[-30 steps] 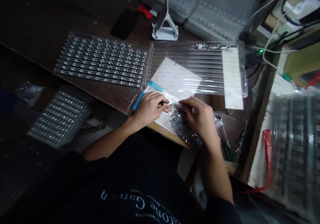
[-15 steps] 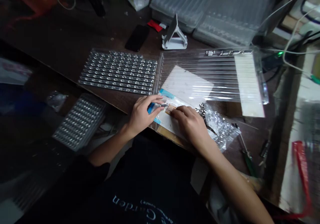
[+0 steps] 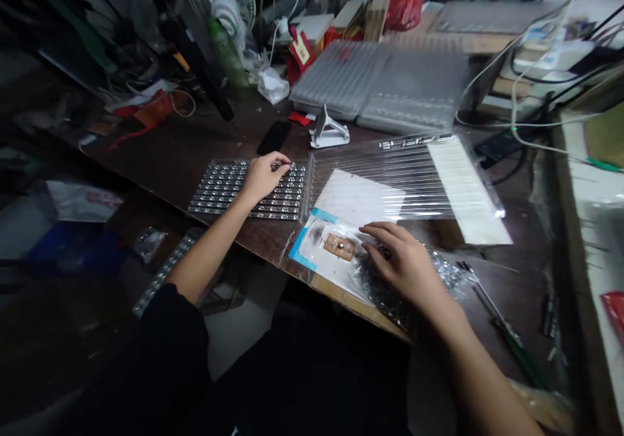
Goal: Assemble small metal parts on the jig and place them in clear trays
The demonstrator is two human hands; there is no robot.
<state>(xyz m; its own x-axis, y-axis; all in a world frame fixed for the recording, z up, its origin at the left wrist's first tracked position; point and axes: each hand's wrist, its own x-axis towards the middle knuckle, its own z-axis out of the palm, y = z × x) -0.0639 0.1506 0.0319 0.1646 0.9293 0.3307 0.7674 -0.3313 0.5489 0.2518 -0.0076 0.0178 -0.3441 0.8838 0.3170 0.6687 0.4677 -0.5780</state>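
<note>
My left hand (image 3: 264,177) reaches over the right back part of a clear ribbed tray (image 3: 224,192) filled with rows of small shiny metal parts. Its thumb and index finger are pinched together by the parts; whatever is between the tips is too small to make out. My right hand (image 3: 397,254) hovers with fingers apart beside a small wooden block (image 3: 340,246), which has a dark hole or stud in its middle. The block rests on a white board edged with blue tape (image 3: 303,254). Under my right hand lies a clear plastic bag of small metal pieces (image 3: 385,286), partly hidden.
A second clear ribbed tray (image 3: 351,156) holds a few metal parts along its back edge, with a white strip (image 3: 453,186) across it. Behind are a phone (image 3: 273,138), a white stand (image 3: 330,130) and stacked clear trays (image 3: 414,91). A green-handled tool (image 3: 521,351) lies right.
My left hand has moved from the wooden block, where it held a small metal part, up and left to the filled tray. My right hand has drawn back from the block and opened.
</note>
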